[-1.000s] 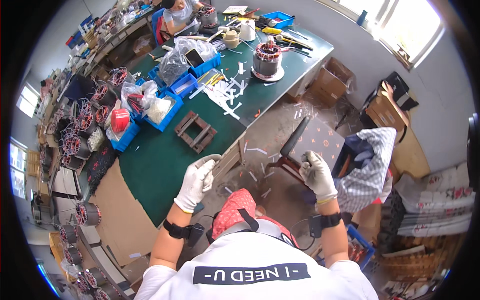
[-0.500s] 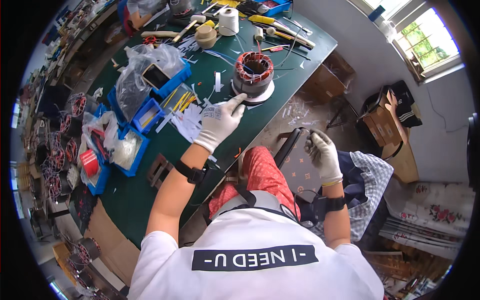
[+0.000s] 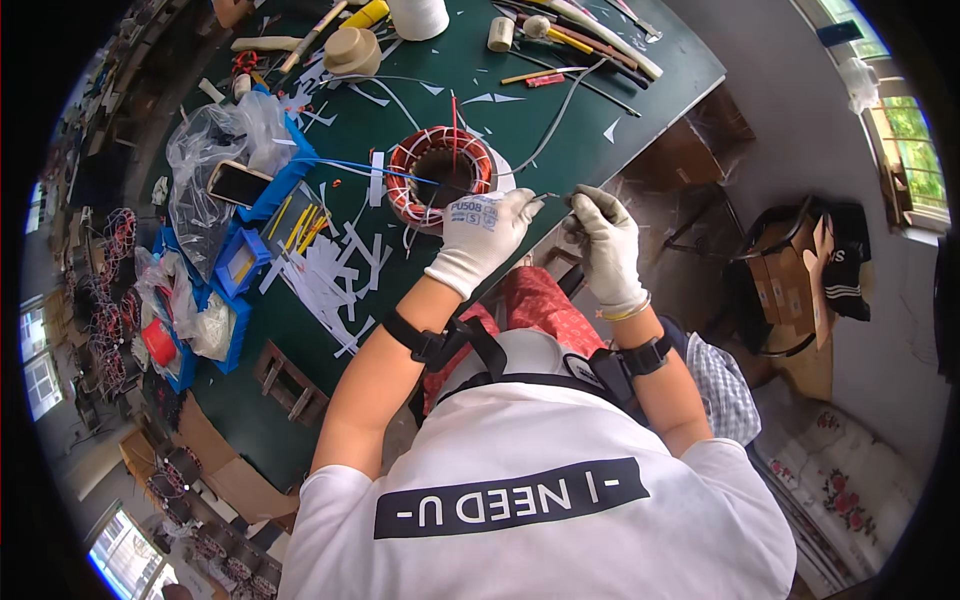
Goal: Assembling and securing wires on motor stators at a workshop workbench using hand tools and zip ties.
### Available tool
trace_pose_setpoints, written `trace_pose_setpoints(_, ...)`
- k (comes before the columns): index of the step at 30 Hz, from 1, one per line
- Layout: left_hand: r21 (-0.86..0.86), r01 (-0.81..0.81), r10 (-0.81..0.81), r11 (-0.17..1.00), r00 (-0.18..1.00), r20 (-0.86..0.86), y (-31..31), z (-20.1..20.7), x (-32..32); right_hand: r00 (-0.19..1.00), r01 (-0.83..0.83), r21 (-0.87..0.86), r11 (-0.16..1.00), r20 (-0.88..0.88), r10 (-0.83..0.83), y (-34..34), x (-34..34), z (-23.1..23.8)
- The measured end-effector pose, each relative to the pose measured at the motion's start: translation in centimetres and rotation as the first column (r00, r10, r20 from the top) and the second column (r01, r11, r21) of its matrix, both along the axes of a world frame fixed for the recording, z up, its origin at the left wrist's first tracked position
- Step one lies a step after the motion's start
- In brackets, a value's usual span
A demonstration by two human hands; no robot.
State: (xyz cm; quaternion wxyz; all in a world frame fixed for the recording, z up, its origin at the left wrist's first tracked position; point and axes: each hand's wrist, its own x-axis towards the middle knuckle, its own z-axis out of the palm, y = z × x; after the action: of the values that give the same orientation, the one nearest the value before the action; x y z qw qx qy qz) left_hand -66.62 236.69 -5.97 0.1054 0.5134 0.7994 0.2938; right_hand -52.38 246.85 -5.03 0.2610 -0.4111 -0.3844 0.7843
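A motor stator (image 3: 407, 183), its coppery-red winding ring laced with white cord, stands on the green table. A blue wire and an upright red wire (image 3: 455, 135) come from it. White-gloved, my left hand (image 3: 485, 240) is at the stator's near right side, fingertips pinched. My right hand (image 3: 607, 250), gloved too, is just right of it beyond the table edge, fingers curled and pinched. Between the two sets of fingertips runs a thin strand (image 3: 550, 196), too small to name surely. The stator's lower right side is hidden behind my left hand.
Paper strips (image 3: 330, 285) and yellow sticks lie left of the stator. Further left are blue bins (image 3: 240, 262), a plastic bag and a phone (image 3: 238, 184). A tape roll (image 3: 352, 50), white thread spool (image 3: 418, 15) and hand tools (image 3: 590, 40) lie at the back.
My right hand has risen from beside my lap to meet my left hand. The left has moved off the stator's base, and its pointing finger is now pinched. The view has shifted closer to the stator.
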Motion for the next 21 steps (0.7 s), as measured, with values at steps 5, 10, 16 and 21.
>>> trace_pose_setpoints(5,-0.064,-0.051,0.058,0.997,0.992,0.115,1.1,0.1,0.1,0.999,-0.049,-0.014,0.999,0.012,0.049,1.5,-1.7,0.2)
trace_pose_setpoints(10,-0.125,-0.089,0.110,0.988,0.978,0.179,1.3,0.8,0.3,0.999,-0.047,-0.037,0.998,-0.025,0.046,1.4,-2.0,0.9)
trace_pose_setpoints(16,-0.084,-0.071,0.087,0.994,0.975,0.206,1.1,0.8,-0.2,1.000,-0.012,0.014,1.000,0.023,0.012,0.4,-2.2,0.6)
trace_pose_setpoints(21,-0.116,-0.045,0.070,0.992,0.972,0.223,1.1,1.2,-0.4,0.999,-0.014,0.070,0.997,0.030,0.012,0.0,-2.3,0.5)
